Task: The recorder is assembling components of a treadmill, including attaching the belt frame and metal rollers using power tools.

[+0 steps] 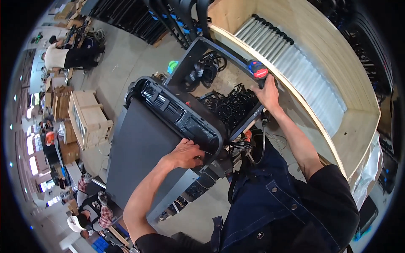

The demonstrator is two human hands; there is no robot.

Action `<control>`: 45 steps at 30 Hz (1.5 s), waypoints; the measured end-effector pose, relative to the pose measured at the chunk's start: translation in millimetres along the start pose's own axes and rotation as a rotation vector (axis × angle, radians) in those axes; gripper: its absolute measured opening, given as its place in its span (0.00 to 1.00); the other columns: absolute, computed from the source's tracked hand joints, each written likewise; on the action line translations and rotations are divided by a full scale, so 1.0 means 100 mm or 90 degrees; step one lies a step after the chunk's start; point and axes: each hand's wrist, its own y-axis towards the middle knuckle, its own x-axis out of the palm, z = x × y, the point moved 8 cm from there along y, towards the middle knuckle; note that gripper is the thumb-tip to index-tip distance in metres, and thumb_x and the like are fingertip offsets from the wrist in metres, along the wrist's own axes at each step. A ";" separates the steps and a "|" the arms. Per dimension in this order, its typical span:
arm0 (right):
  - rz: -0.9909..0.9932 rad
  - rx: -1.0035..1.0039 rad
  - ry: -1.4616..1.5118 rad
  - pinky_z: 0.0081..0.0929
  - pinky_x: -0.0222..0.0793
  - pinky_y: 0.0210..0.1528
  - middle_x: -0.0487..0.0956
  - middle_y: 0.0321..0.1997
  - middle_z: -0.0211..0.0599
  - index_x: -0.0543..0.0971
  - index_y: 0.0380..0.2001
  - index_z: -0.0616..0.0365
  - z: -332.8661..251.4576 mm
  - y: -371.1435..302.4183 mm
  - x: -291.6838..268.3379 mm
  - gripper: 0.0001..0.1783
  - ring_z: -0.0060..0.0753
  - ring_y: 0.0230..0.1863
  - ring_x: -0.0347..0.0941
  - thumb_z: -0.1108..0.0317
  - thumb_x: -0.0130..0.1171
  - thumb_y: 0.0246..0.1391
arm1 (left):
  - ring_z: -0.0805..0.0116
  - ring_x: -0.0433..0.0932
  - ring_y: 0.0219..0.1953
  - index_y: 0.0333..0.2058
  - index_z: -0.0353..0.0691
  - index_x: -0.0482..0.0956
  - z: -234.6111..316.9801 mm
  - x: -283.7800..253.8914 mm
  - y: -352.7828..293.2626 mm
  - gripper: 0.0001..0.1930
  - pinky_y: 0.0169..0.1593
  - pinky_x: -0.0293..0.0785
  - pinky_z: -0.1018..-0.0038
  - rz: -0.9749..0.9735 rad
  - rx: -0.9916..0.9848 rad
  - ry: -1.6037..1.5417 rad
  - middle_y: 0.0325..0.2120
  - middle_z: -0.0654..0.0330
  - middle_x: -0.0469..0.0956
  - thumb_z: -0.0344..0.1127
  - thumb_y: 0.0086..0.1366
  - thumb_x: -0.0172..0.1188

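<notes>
My right hand is wrapped around the dark handle of a blue and red cordless drill, above the edge of a black-framed bin. In that bin lie many small black parts and coiled black cables. My left hand rests with curled fingers at the near edge of a treadmill, beside its uncovered end housing. Whatever those fingers hold, if anything, is too small to make out. Ribbed dark parts show inside the housing, and a wide black belt stretches away from it.
A large wooden crate with rows of metal tubes stands on the right. Cables and a hose hang close to my body. Another wooden crate sits at left. One person bends over at far left; another works at lower left.
</notes>
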 end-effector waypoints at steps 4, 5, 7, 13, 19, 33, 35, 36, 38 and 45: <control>-0.047 0.036 0.054 0.49 0.71 0.58 0.80 0.53 0.56 0.73 0.56 0.59 0.05 0.12 0.12 0.33 0.61 0.56 0.76 0.60 0.70 0.48 | 0.61 0.70 0.47 0.39 0.49 0.85 -0.03 0.07 -0.05 0.10 0.56 0.58 0.64 -0.005 0.004 -0.016 0.36 0.62 0.76 0.45 0.63 0.64; -0.028 0.013 0.060 0.48 0.71 0.58 0.81 0.51 0.56 0.75 0.55 0.59 0.07 0.08 0.07 0.31 0.60 0.55 0.77 0.61 0.70 0.48 | 0.61 0.70 0.47 0.39 0.49 0.85 -0.05 0.04 -0.06 0.10 0.56 0.58 0.64 0.000 -0.006 -0.017 0.36 0.62 0.76 0.45 0.63 0.64; 0.059 -0.099 0.145 0.35 0.71 0.58 0.83 0.48 0.42 0.78 0.54 0.60 0.14 -0.16 -0.23 0.26 0.41 0.48 0.79 0.69 0.69 0.51 | 0.61 0.70 0.47 0.39 0.49 0.85 -0.05 0.03 -0.05 0.10 0.56 0.58 0.64 0.006 -0.006 -0.018 0.36 0.62 0.76 0.44 0.63 0.64; -0.487 0.191 0.494 0.30 0.79 0.48 0.84 0.42 0.31 0.79 0.51 0.58 -0.13 -1.20 -0.65 0.31 0.23 0.41 0.80 0.76 0.78 0.41 | 0.61 0.70 0.47 0.39 0.50 0.85 -0.10 0.17 -0.13 0.09 0.56 0.58 0.64 0.011 -0.017 -0.010 0.36 0.62 0.76 0.44 0.62 0.65; -0.659 0.122 0.368 0.27 0.79 0.46 0.86 0.35 0.30 0.84 0.40 0.59 0.02 -1.47 -0.33 0.21 0.22 0.37 0.80 0.77 0.78 0.39 | 0.61 0.70 0.47 0.39 0.51 0.85 -0.09 0.10 -0.08 0.09 0.57 0.59 0.63 0.011 -0.007 -0.002 0.37 0.62 0.76 0.43 0.62 0.64; -0.861 0.240 0.259 0.27 0.76 0.33 0.81 0.30 0.31 0.77 0.42 0.57 -0.28 -1.24 -0.07 0.23 0.23 0.27 0.77 0.74 0.72 0.39 | 0.60 0.70 0.49 0.42 0.50 0.85 -0.10 0.11 -0.08 0.11 0.58 0.59 0.61 0.015 -0.008 0.012 0.38 0.60 0.76 0.41 0.62 0.63; -0.835 0.224 0.273 0.25 0.76 0.33 0.81 0.30 0.30 0.77 0.42 0.57 -0.23 -1.23 -0.05 0.24 0.23 0.29 0.77 0.74 0.73 0.39 | 0.59 0.70 0.49 0.41 0.49 0.85 -0.10 0.10 -0.09 0.11 0.58 0.59 0.61 0.028 -0.002 0.022 0.38 0.60 0.76 0.41 0.61 0.63; -0.827 0.207 0.280 0.26 0.76 0.33 0.81 0.30 0.30 0.77 0.42 0.56 -0.16 -1.23 -0.02 0.24 0.23 0.29 0.77 0.75 0.74 0.38 | 0.59 0.70 0.49 0.41 0.49 0.85 -0.09 0.11 -0.09 0.11 0.58 0.59 0.61 0.027 -0.001 0.021 0.38 0.60 0.76 0.41 0.61 0.63; -0.822 0.196 0.287 0.26 0.77 0.33 0.81 0.31 0.30 0.77 0.42 0.57 -0.22 -1.20 -0.02 0.24 0.23 0.29 0.77 0.75 0.74 0.39 | 0.59 0.70 0.49 0.41 0.49 0.85 -0.07 0.11 -0.09 0.11 0.58 0.59 0.61 0.014 -0.001 0.012 0.38 0.59 0.77 0.43 0.61 0.64; -0.857 0.181 0.285 0.26 0.77 0.32 0.81 0.30 0.31 0.78 0.42 0.57 -0.43 -1.15 0.03 0.23 0.23 0.29 0.77 0.76 0.73 0.39 | 0.60 0.72 0.49 0.40 0.44 0.82 -0.10 0.08 -0.17 0.14 0.60 0.61 0.64 0.075 0.039 -0.082 0.37 0.60 0.78 0.40 0.56 0.70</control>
